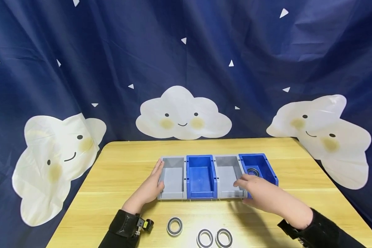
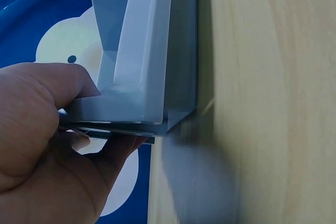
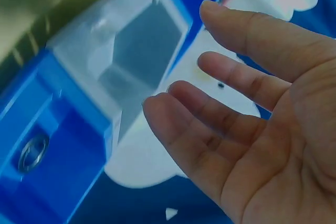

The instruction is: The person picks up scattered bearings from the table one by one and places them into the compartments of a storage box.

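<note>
Four storage bins stand joined in a row, grey and blue by turns. My left hand (image 1: pixel 147 188) grips the outer side wall of the leftmost grey bin (image 1: pixel 173 177), its thumb on the inner side and its fingers outside in the left wrist view. My right hand (image 1: pixel 260 193) hovers over the front of the right-hand grey bin (image 1: pixel 227 168) and the right-hand blue bin (image 1: pixel 266 168), holding nothing, its fingers loosely bent. Inside that blue bin lies a ball bearing (image 3: pixel 34 153), partly hidden by the hand in the head view.
The left-hand blue bin (image 1: pixel 200 177) sits between the two grey ones. Near the front of the wooden table (image 1: pixel 127 151) lie three bearings: one (image 1: pixel 168 226) at left and a pair, bearing (image 1: pixel 199 239) and bearing (image 1: pixel 217 239). A dark blue curtain (image 1: pixel 186 69) hangs behind.
</note>
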